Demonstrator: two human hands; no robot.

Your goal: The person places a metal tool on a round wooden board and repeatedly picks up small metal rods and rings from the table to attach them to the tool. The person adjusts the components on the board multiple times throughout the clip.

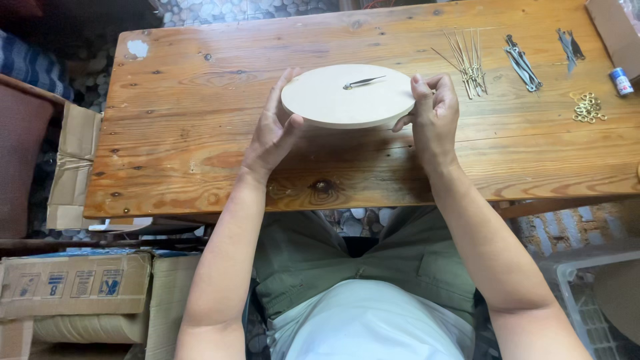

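Left hand (pixel 275 130) and right hand (pixel 432 110) clamp the round wooden disc (pixel 347 97) by its edges above the table (pixel 200 133); a tilt might bend its single dark clock hand (pixel 363 83).

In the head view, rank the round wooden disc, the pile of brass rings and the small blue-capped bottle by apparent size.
1. Round wooden disc, held at its edges by left hand and right hand.
2. Pile of brass rings.
3. Small blue-capped bottle, slightly smaller than the pile.

Round wooden disc (pixel 347 99) between both hands (pixel 353 127)
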